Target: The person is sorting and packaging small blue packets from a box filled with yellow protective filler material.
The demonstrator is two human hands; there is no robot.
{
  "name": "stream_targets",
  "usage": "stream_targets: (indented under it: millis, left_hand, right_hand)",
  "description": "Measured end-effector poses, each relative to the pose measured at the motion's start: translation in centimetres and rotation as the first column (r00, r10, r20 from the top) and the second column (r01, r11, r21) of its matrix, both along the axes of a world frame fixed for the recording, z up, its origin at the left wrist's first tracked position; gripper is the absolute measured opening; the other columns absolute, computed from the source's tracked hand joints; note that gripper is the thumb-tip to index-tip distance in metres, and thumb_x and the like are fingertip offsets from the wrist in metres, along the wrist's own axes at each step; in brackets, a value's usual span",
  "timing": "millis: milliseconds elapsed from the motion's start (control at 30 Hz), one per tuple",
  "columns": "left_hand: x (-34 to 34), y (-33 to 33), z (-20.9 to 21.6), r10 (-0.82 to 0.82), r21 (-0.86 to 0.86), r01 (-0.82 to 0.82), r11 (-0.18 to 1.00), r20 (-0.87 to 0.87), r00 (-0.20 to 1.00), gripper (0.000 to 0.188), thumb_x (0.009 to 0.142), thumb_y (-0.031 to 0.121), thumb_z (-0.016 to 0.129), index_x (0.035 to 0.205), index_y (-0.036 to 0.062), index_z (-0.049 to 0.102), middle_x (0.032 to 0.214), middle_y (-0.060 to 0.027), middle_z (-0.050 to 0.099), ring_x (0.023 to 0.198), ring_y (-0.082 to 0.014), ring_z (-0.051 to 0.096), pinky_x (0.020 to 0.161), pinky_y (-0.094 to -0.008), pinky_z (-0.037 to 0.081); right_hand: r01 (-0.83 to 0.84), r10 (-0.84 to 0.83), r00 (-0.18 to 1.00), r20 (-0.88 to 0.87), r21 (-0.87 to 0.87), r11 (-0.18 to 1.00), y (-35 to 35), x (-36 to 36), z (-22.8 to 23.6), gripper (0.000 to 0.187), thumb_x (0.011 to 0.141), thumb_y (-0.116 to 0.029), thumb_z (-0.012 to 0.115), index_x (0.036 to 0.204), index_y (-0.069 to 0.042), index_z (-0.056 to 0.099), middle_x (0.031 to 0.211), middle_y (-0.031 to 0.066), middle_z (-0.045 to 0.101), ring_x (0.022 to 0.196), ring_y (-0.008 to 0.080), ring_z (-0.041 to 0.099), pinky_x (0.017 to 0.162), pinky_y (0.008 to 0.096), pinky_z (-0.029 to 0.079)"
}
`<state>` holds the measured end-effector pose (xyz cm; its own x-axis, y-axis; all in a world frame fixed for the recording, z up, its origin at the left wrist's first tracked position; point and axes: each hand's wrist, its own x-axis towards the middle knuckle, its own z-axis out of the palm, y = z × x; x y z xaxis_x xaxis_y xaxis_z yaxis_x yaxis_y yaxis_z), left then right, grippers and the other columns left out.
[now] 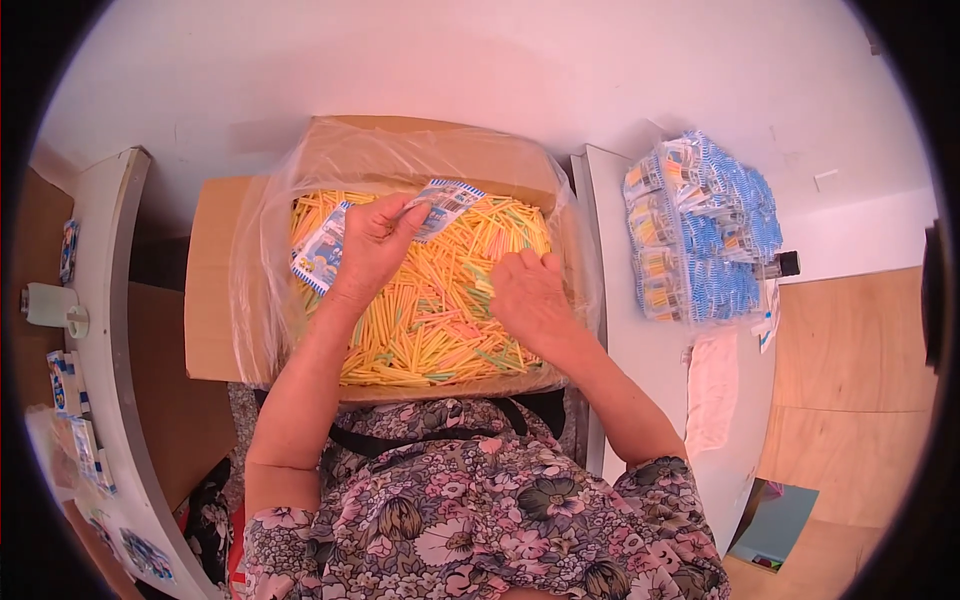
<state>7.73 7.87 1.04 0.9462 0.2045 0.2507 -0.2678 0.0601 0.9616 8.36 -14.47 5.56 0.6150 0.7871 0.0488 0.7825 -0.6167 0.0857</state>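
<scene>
The left hand (372,240) pinches packets (450,206) above the sticks (430,310) in the box (212,290). The right hand (532,302) curls over the sticks' right side; whether it grips any cannot be determined

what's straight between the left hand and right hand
In the head view, thin yellow, pink and green sticks lie between the left hand and right hand.

Glossy packet (449,206), crinkled plastic liner (262,290), matt cardboard box (212,300)
</scene>
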Motion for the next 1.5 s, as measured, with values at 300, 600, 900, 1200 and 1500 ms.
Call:
stream_targets:
  millis: [300, 600, 900, 1200, 1500]
  left_hand:
    - [-0.2, -0.3, 1.0, -0.051, -0.109, 0.044, 0.993, -0.069, 0.996, 0.021, 0.092, 0.013, 0.059, 0.104, -0.0027, 0.066, 0.086, 0.0007, 0.067, 0.078, -0.0033, 0.056, 0.070, -0.0197, 0.047]
    - [0.0, -0.4, 0.5, -0.076, -0.173, 0.062, 0.983, -0.079, 0.994, 0.019, 0.092, 0.009, 0.059, 0.105, -0.0024, 0.066, 0.087, 0.0011, 0.067, 0.079, -0.0031, 0.056, 0.071, -0.0198, 0.047]
    - [0.0, 0.0, 0.0, -0.209, -0.129, 0.191, 0.973, -0.151, 0.966, 0.020, 0.092, 0.014, 0.059, 0.104, -0.0008, 0.067, 0.086, 0.0022, 0.066, 0.078, -0.0027, 0.055, 0.070, -0.0206, 0.046]
    - [-1.7, -2.7, 0.9, -0.378, -0.040, 0.385, 0.922, -0.297, 0.877, 0.024, 0.093, 0.015, 0.057, 0.112, 0.0004, 0.062, 0.093, 0.0007, 0.067, 0.080, -0.0039, 0.057, 0.071, -0.0225, 0.048]
    - [-2.6, -5.0, 2.2, -0.372, 0.002, 0.399, 0.917, -0.352, 0.859, 0.021, 0.094, 0.015, 0.055, 0.104, -0.0011, 0.065, 0.083, 0.0020, 0.065, 0.075, -0.0038, 0.057, 0.067, -0.0223, 0.047]
  right_hand:
    - [0.718, -0.014, 0.381, -0.925, 0.286, 0.634, -1.3, 4.8, -1.3, 0.018, 0.091, -0.021, 0.048, 0.089, -0.003, 0.051, 0.074, 0.0049, 0.057, 0.060, 0.0179, 0.054, 0.050, 0.0336, 0.042]
    - [0.955, 0.422, -0.227, -0.878, -0.116, 0.273, 2.1, 10.5, -4.5, 0.011, 0.091, -0.014, 0.054, 0.092, -0.004, 0.056, 0.073, 0.0037, 0.056, 0.057, 0.0123, 0.053, 0.052, 0.0289, 0.051]
    - [0.946, 0.372, -0.126, -0.919, 0.002, 0.324, 1.0, 5.7, -1.8, 0.011, 0.090, -0.017, 0.061, 0.087, -0.008, 0.055, 0.068, 0.0010, 0.054, 0.052, 0.0082, 0.045, 0.043, 0.0231, 0.038]
    - [0.990, 0.396, 0.102, -0.912, 0.133, 0.050, -0.3, 4.0, -1.9, 0.022, 0.085, -0.026, 0.057, 0.070, -0.011, 0.050, 0.065, 0.0015, 0.050, 0.061, 0.0107, 0.047, 0.055, 0.0262, 0.037]
    - [0.954, 0.337, 0.265, -0.904, 0.297, 0.047, -3.6, 2.6, 0.5, 0.025, 0.089, -0.027, 0.050, 0.072, -0.009, 0.050, 0.068, -0.0008, 0.048, 0.051, 0.0045, 0.037, 0.042, 0.0217, 0.026]
